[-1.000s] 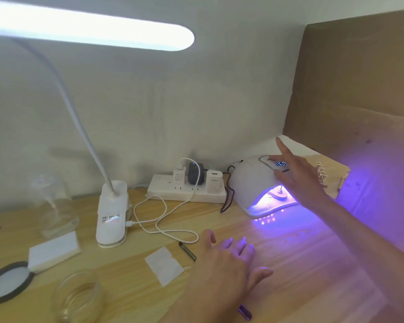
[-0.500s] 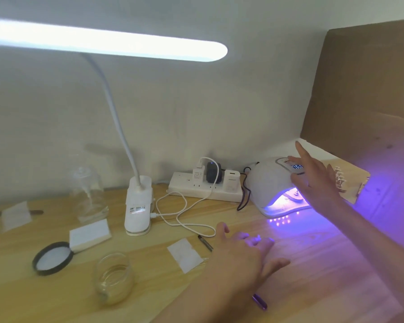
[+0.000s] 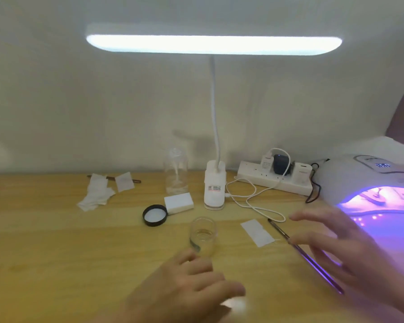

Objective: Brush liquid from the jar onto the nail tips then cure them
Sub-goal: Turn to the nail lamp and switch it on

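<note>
Your right hand [image 3: 350,248] hovers low with its fingers spread and straight, grasping nothing, though it is blurred, and your left hand [image 3: 187,285] lies near the front edge of the wooden table [image 3: 56,252] with its fingers relaxed and slightly bent, also holding nothing. The nail brush [image 3: 280,231] lies flat on the table directly under your right fingers, so that hand is by far the nearer one to it. Its long axis runs on a diagonal, the dark tip pointing away and to the left, just beside a small white wipe [image 3: 257,232], and the purple handle running back towards you on the right, so you would likely close on the handle where it passes beneath your fingers. The open glass jar [image 3: 203,236], with a little clear liquid in the bottom, stands upright just beyond your left fingertips, apart from them, which leaves your left hand best placed to steady it. Its black lid [image 3: 155,215] lies further back to the left. At the right edge the curing lamp [image 3: 345,180] glows violet; something lies inside its mouth, probably the nail tips, but it is too blurred to tell
</note>
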Demonstrator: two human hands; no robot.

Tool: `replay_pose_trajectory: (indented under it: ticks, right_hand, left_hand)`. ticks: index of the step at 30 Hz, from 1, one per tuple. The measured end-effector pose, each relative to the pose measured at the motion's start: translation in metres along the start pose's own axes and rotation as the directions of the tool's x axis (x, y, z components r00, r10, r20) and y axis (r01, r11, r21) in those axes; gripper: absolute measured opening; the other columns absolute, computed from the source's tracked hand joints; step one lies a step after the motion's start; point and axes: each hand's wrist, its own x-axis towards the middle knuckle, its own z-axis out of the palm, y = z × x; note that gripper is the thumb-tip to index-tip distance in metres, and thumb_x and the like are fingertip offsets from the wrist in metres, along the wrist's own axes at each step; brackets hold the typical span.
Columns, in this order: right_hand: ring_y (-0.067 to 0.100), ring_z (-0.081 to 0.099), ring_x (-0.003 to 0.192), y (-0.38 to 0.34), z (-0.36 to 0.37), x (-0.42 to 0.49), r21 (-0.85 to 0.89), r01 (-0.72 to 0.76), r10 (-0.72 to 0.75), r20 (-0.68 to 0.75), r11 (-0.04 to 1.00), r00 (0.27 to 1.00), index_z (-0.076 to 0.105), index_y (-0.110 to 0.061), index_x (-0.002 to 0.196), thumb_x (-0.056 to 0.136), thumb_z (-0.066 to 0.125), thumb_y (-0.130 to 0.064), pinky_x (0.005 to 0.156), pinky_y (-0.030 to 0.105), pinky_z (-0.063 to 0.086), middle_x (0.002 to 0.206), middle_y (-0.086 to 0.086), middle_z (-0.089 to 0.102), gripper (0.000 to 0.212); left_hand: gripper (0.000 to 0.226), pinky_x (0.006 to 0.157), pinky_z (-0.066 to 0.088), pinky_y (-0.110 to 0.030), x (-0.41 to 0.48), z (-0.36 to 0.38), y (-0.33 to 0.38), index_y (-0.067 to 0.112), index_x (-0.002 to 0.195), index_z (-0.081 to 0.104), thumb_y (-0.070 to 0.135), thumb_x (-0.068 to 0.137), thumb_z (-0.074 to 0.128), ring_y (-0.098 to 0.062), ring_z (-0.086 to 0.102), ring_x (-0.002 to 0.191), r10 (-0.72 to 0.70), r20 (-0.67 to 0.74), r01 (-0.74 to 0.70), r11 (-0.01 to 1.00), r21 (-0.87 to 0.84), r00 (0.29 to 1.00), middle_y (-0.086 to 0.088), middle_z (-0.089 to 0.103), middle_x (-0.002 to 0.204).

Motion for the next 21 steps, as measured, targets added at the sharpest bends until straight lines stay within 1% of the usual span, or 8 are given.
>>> replay_pose_trajectory:
  ticks: [3,6,8,10,14,17,19,21]
  right_hand:
    - [0.006,0.054,0.081,-0.009,0.004,0.018,0.061,-0.244,0.242,0.036,0.968,0.970,0.064,-0.026,0.088,0.092,0.055,-0.020,0.073,0.023,0.042,0.088,-0.012,0.061,0.012]
    - [0.012,0.049,0.072,-0.006,0.015,0.014,0.122,-0.550,0.479,0.362,0.826,0.800,0.049,-0.029,0.095,0.086,0.068,-0.009,0.068,0.026,0.043,0.083,-0.001,0.054,0.029]
    - [0.011,0.046,0.073,-0.007,0.021,0.006,0.039,-0.581,0.511,0.431,0.813,0.744,0.046,-0.028,0.095,0.083,0.066,-0.004,0.067,0.024,0.041,0.084,0.001,0.053,0.034]
    - [0.015,0.049,0.074,-0.013,0.021,0.003,0.056,-0.583,0.521,0.387,0.810,0.761,0.046,-0.028,0.092,0.081,0.062,0.006,0.067,0.027,0.044,0.083,0.003,0.053,0.039]
    - [0.009,0.049,0.071,-0.025,0.020,0.000,0.108,-0.549,0.503,0.283,0.829,0.816,0.046,-0.026,0.088,0.078,0.062,0.012,0.064,0.018,0.042,0.077,-0.002,0.052,0.042]
    - [0.010,0.050,0.072,-0.027,0.020,-0.007,0.126,-0.524,0.478,0.276,0.842,0.834,0.047,-0.028,0.086,0.081,0.065,0.005,0.065,0.018,0.042,0.077,-0.005,0.053,0.038]
    - [0.011,0.051,0.075,-0.026,0.020,-0.009,0.137,-0.519,0.466,0.290,0.844,0.836,0.047,-0.030,0.085,0.083,0.068,0.001,0.066,0.017,0.042,0.081,-0.005,0.054,0.037]
    - [0.011,0.052,0.077,-0.025,0.021,-0.007,0.113,-0.487,0.439,0.292,0.866,0.850,0.046,-0.032,0.084,0.081,0.071,0.000,0.066,0.014,0.041,0.082,-0.006,0.053,0.041]
  left_hand:
    - [0.027,0.061,0.040,-0.013,-0.027,-0.015,-0.030,0.038,0.105,0.060,0.037,0.107,0.033,0.001,0.047,0.068,-0.239,-0.102,0.233,0.970,-0.062,0.966,0.020,0.053,0.081]
    - [0.025,0.068,0.042,-0.012,-0.060,-0.032,-0.045,0.054,0.108,0.055,0.053,0.100,0.031,0.001,0.059,0.077,-0.547,-0.059,0.515,0.815,-0.266,0.835,0.021,0.061,0.083]
    - [0.026,0.066,0.041,-0.010,-0.065,-0.033,-0.044,0.053,0.107,0.057,0.054,0.097,0.034,-0.001,0.060,0.073,-0.608,-0.054,0.537,0.737,-0.410,0.792,0.016,0.065,0.081]
    - [0.024,0.062,0.038,-0.007,-0.061,-0.037,-0.044,0.048,0.106,0.060,0.050,0.096,0.038,0.001,0.057,0.065,-0.631,-0.119,0.514,0.714,-0.476,0.767,0.012,0.066,0.078]
    - [0.020,0.065,0.045,-0.018,-0.056,-0.046,-0.033,0.039,0.105,0.059,0.027,0.098,0.045,-0.002,0.057,0.071,-0.482,-0.208,0.396,0.850,-0.348,0.851,0.015,0.064,0.079]
    - [0.021,0.064,0.049,-0.029,-0.040,-0.037,-0.006,0.025,0.105,0.061,0.010,0.090,0.060,-0.015,0.060,0.077,-0.026,-0.150,0.026,1.000,-0.001,0.988,0.008,0.069,0.092]
    - [0.016,0.066,0.049,-0.030,-0.023,-0.025,0.014,0.028,0.106,0.066,0.022,0.091,0.062,-0.015,0.060,0.084,0.080,-0.036,-0.075,0.991,0.111,0.996,0.009,0.069,0.104]
    - [0.023,0.073,0.052,-0.030,-0.003,-0.017,0.024,0.030,0.111,0.070,0.038,0.094,0.056,-0.014,0.063,0.095,0.009,0.080,-0.014,0.998,0.056,0.997,0.012,0.069,0.114]
